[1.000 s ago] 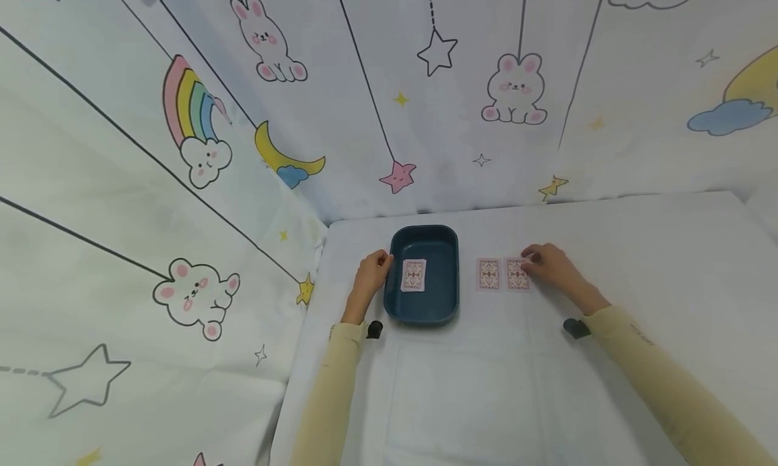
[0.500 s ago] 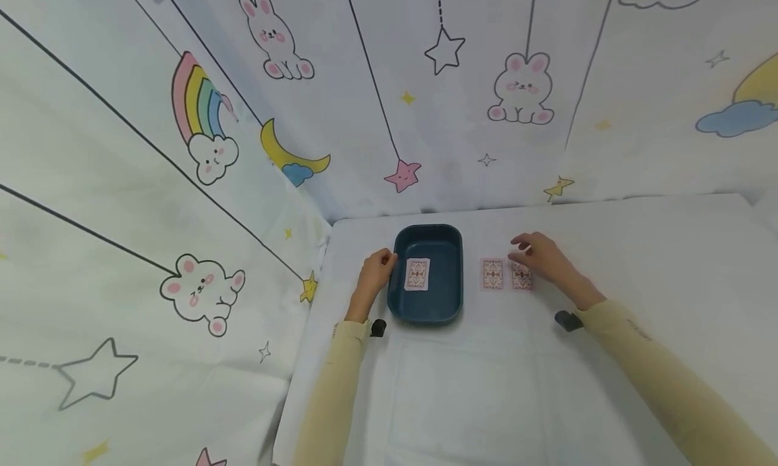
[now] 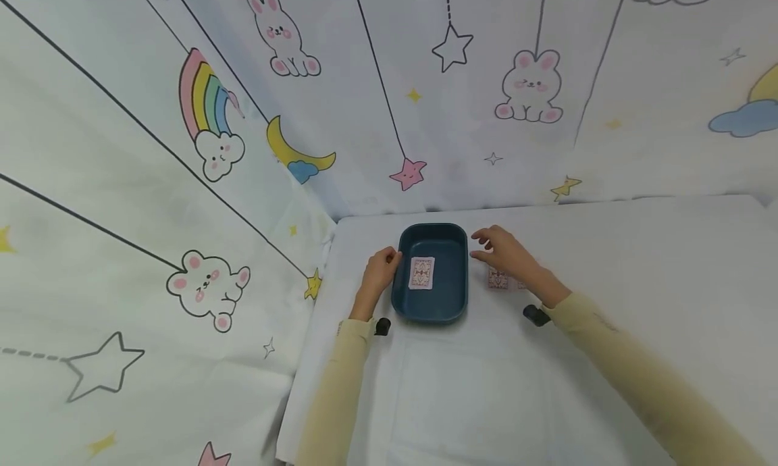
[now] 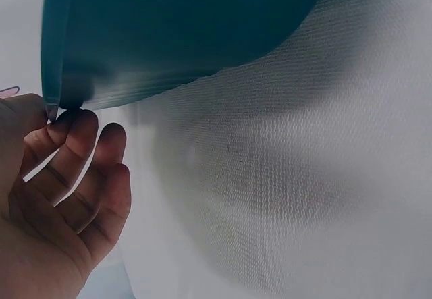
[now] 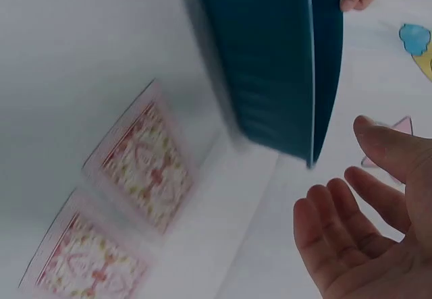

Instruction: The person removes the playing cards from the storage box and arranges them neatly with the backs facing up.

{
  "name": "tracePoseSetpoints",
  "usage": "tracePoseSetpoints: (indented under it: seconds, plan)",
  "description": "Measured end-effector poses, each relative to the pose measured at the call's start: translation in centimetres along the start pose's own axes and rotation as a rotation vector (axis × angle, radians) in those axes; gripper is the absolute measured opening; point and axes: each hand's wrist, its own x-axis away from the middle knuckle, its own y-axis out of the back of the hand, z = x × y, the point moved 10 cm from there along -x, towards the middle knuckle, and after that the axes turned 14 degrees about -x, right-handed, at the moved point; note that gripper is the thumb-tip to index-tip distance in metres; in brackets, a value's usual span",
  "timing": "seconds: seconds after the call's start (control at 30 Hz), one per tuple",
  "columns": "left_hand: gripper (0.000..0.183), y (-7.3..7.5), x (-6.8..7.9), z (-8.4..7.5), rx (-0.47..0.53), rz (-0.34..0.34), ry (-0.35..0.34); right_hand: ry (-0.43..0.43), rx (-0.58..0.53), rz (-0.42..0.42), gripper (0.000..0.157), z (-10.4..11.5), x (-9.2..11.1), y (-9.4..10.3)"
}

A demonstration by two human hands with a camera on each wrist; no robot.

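A dark teal tray (image 3: 448,297) stands on the white table with a red-and-white patterned playing card (image 3: 422,273) lying face down inside it. My left hand (image 3: 380,269) pinches the tray's left rim between thumb and fingers, as the left wrist view shows close up. My right hand (image 3: 506,251) is beside the tray's right rim, fingers spread apart and nothing in them. Beneath and behind that hand, two more face-down playing cards lie side by side on the table: the nearer card (image 5: 152,164) and a second card (image 5: 91,265), both partly covered in the head view.
White cloth (image 3: 474,385) covers the table. Behind and to the left hang white sheets printed with rabbits (image 3: 532,84), stars and moons. A dark wrist camera (image 3: 536,315) sits under the right wrist, another dark camera (image 3: 383,327) beside the left.
My right hand has lifted off the right-hand card and moved left over the cards to the tray's right rim, its fingers spreading. My left hand stays at the tray's left rim.
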Motion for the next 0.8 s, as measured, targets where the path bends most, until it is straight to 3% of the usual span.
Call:
tracePoseSetpoints:
  seconds: [0.53,0.8]
  plan:
    - [0.026,0.3,0.0,0.0,0.023,-0.008,0.014,0.030,0.087,0.138,0.046,5.2,-3.7,-8.6]
    - [0.026,0.2,0.0,0.0,0.025,0.005,0.007,-0.023,0.274,0.246,0.054,5.8,-5.6,-12.0]
